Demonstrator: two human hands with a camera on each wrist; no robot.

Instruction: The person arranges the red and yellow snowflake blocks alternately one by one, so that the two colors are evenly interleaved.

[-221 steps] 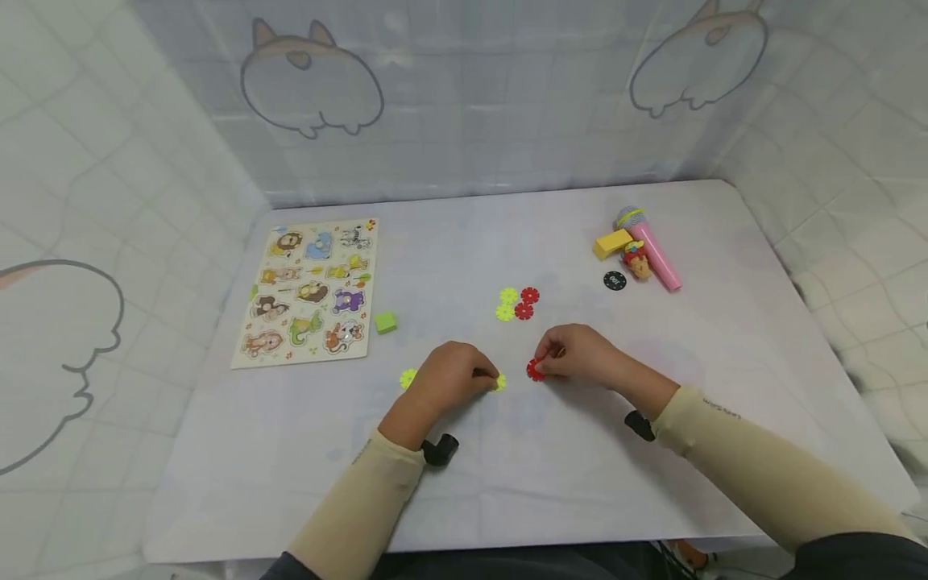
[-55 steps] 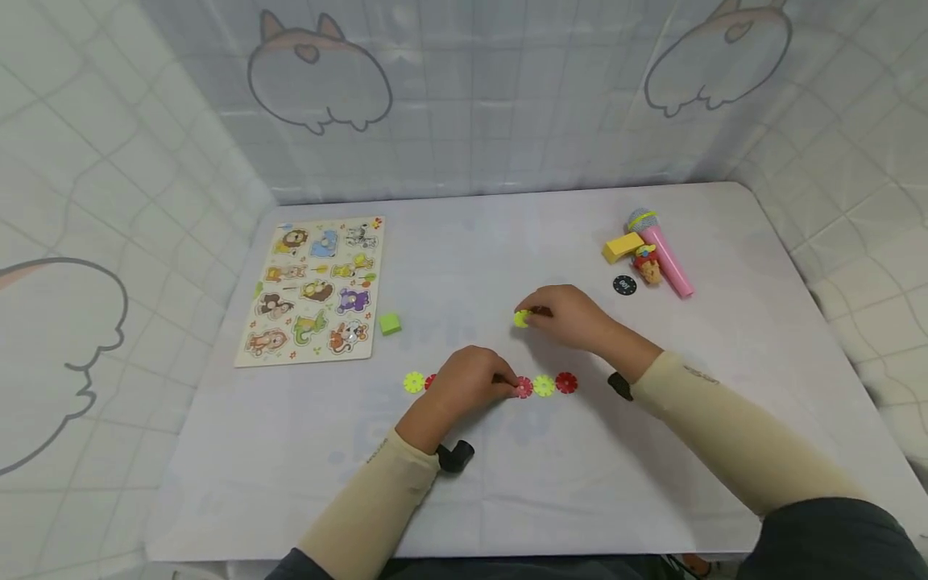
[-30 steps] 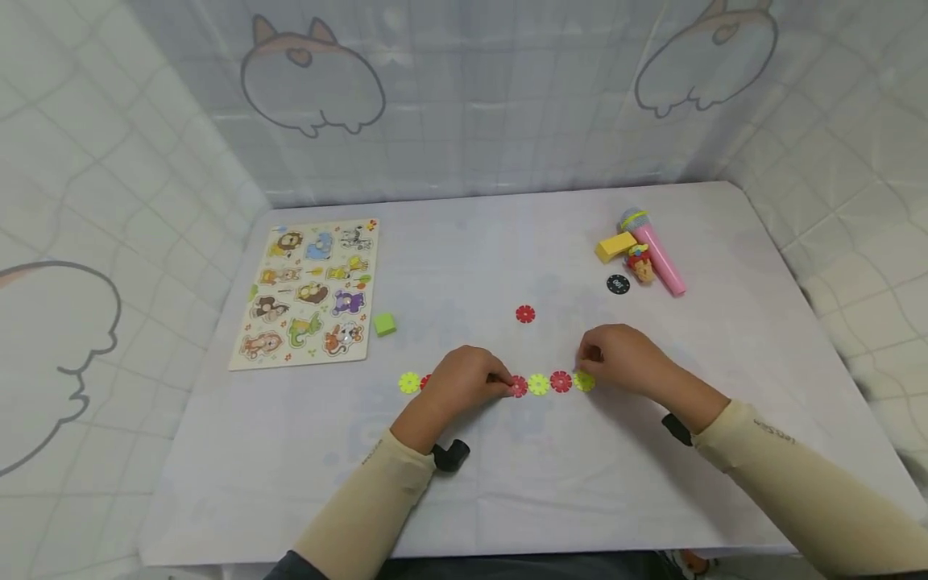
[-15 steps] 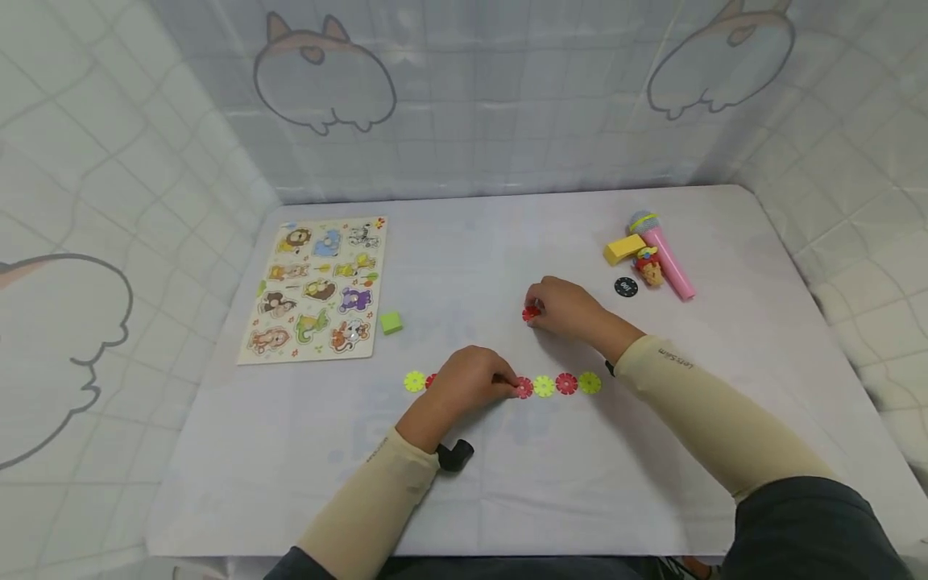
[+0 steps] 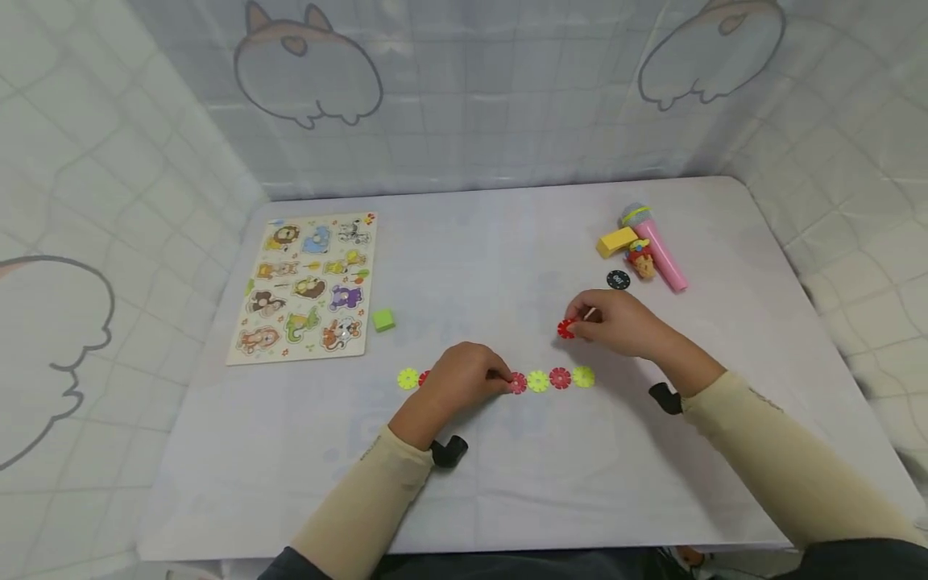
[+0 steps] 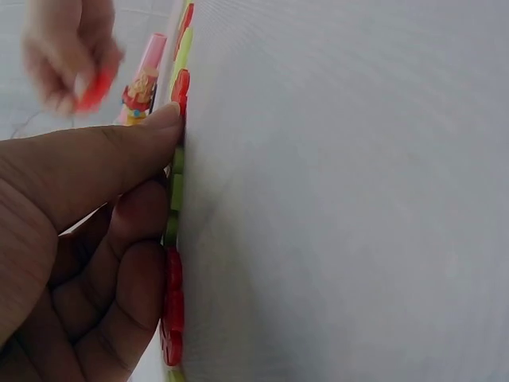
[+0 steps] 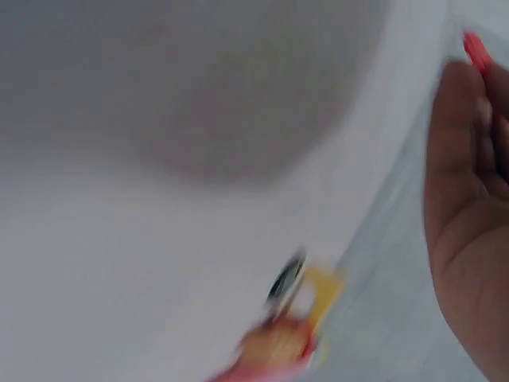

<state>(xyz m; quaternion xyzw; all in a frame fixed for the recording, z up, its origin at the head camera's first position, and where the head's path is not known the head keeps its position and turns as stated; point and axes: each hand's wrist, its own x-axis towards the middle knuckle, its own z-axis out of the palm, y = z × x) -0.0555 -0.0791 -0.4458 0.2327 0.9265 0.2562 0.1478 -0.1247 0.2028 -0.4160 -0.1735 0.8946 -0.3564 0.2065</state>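
Observation:
Red and yellow-green snowflake discs form a row across the table, with a yellow-green disc (image 5: 408, 379) at its left end and another yellow-green disc (image 5: 583, 377) at its right end. My left hand (image 5: 457, 387) covers part of the row; its thumb and fingers pinch the edge of a red disc (image 5: 518, 383). In the left wrist view, more discs show beside the curled fingers, including a lower red disc (image 6: 172, 306). Above the row's right end, my right hand (image 5: 616, 322) holds a separate red disc (image 5: 565, 329) between thumb and fingertips, off the table.
An animal puzzle board (image 5: 300, 288) lies at the left, a green block (image 5: 383, 320) beside it. At the back right are a pink toy microphone (image 5: 661, 256), a yellow block (image 5: 617, 242), a small figurine (image 5: 640, 259) and a black chip (image 5: 618, 279).
My right hand set a yellow-green disc at the row's right end, picked up the lone red disc behind the row, and has carried it right and nearer. The left hand stays at the row.

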